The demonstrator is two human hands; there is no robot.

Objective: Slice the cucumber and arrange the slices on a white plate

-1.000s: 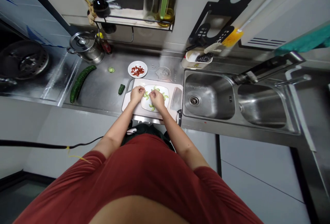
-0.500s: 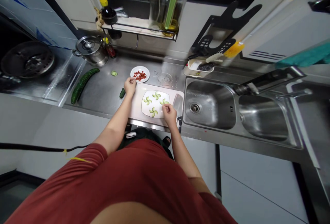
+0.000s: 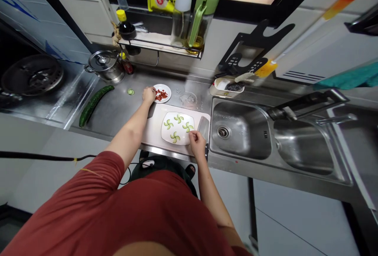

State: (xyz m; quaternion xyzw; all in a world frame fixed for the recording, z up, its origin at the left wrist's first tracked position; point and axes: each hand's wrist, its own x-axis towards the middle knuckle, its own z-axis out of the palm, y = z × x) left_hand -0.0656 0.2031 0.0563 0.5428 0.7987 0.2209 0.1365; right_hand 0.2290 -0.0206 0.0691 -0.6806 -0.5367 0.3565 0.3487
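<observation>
A person is working at a kitchen counter, with four cucumber pinwheels [image 3: 178, 118] lying spaced on a white plate [image 3: 177, 128] atop a cutting board [image 3: 153, 134]. The left hand [image 3: 148, 94] is reaching past the board to a small plate [image 3: 169, 91] of chopped red pieces [image 3: 161, 95], its fingers [image 3: 152, 90] drawn together at the pieces; whether they are pinching any is too small to tell. The right hand [image 3: 197, 145] is resting at the white plate's lower right edge, fingers curled close, and what they hold, if anything, cannot be told. No red is showing on the pinwheels. A cleaver [image 3: 203, 127] is lying on the board, a whole cucumber [image 3: 93, 104] on the steel counter [image 3: 118, 110] to the left.
</observation>
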